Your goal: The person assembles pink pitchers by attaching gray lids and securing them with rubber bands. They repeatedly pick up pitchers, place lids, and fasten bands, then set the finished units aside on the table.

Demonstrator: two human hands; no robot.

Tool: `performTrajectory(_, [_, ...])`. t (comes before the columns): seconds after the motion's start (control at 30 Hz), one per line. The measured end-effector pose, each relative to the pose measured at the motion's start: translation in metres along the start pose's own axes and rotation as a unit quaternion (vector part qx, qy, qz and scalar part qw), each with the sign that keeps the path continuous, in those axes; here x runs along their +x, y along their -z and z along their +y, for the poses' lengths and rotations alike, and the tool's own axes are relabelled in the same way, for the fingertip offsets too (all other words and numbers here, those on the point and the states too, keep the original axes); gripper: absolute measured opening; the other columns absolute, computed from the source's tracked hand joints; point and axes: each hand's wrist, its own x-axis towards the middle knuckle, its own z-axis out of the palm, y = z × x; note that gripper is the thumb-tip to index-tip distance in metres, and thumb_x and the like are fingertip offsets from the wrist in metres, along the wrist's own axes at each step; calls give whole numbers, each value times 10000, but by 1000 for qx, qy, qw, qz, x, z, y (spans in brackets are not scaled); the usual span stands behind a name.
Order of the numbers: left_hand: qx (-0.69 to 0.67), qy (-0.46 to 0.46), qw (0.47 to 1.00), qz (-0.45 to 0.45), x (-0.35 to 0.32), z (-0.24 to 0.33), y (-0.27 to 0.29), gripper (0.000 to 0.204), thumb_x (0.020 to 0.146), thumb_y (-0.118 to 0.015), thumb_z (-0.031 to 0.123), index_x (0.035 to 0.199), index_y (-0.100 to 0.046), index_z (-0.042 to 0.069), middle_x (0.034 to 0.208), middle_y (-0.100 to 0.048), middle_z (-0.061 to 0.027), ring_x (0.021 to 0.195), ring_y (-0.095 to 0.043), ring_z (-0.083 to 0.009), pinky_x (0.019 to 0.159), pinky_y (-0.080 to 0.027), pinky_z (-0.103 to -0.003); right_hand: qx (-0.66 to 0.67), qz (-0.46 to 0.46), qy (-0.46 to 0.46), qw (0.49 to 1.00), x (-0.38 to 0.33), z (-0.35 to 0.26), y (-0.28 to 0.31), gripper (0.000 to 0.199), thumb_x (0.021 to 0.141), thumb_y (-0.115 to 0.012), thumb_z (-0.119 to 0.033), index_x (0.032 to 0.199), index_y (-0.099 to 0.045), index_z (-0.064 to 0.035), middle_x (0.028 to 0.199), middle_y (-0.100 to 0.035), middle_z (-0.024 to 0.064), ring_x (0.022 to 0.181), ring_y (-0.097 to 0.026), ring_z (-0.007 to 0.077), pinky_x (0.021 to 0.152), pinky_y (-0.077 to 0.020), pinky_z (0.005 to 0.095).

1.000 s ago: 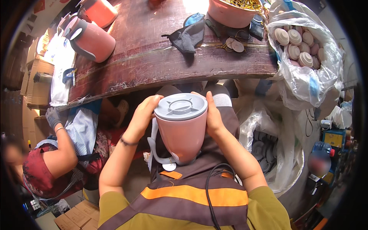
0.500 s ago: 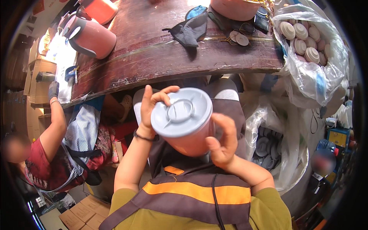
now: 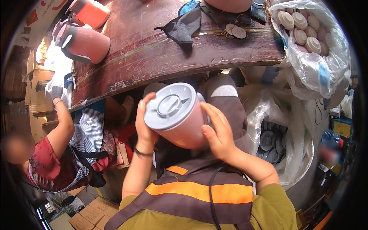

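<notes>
Over my lap I hold a pink jug (image 3: 188,130), tilted, with its round grey end (image 3: 168,107) turned up toward me. A raised ring stands in the middle of that grey end. My left hand (image 3: 143,124) wraps the jug's left side, with the fingers partly hidden behind it. Against the right side lies my right hand (image 3: 219,134), its thumb and fingers on the pink wall. A small grey part juts out behind the jug near my right fingertips.
On the dark red table (image 3: 145,57) stand pink jugs (image 3: 90,44) with grey handles, a grey cloth (image 3: 186,28) and pale discs (image 3: 238,32). Plastic bags hold pale round parts (image 3: 299,21) and grey round parts (image 3: 268,140). At left sits a co-worker (image 3: 53,157), one gloved hand by the table.
The jug has turned and tipped slightly left. My right fingers have come in from spread to lie against its wall, and my left fingers have moved off the top to the side.
</notes>
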Motion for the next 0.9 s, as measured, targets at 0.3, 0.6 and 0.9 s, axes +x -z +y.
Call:
performTrajectory(0.3, [222,-136,959,-115,1,-1,-27,549,896,-487,378,1284,-473,-9,1325,-495,-173,1235,-470,-243,1061,-350,-370,427,140,-124,884,68,70,17,638,1025,-235,-496,1401,-378,-1,1347,-485,158,1261,-439,222,1086,-289,345])
performTrajectory(0.6, [178,-132,973,59,3,4,-14,423,1017,-386,308,1226,-532,-30,1257,-556,-137,1172,-517,-217,1021,-388,-349,285,28,-181,941,36,25,-41,709,999,-373,-502,1425,-312,61,1421,-417,221,1340,-377,305,1106,-267,358])
performTrajectory(0.9, [61,47,996,-45,31,-1,27,374,948,-518,347,809,-599,9,1229,-544,-264,1133,-530,-237,974,-396,-329,106,-93,-78,987,7,-15,-2,603,958,-531,-365,1371,-398,53,1419,-394,225,1313,-403,329,1082,-317,389])
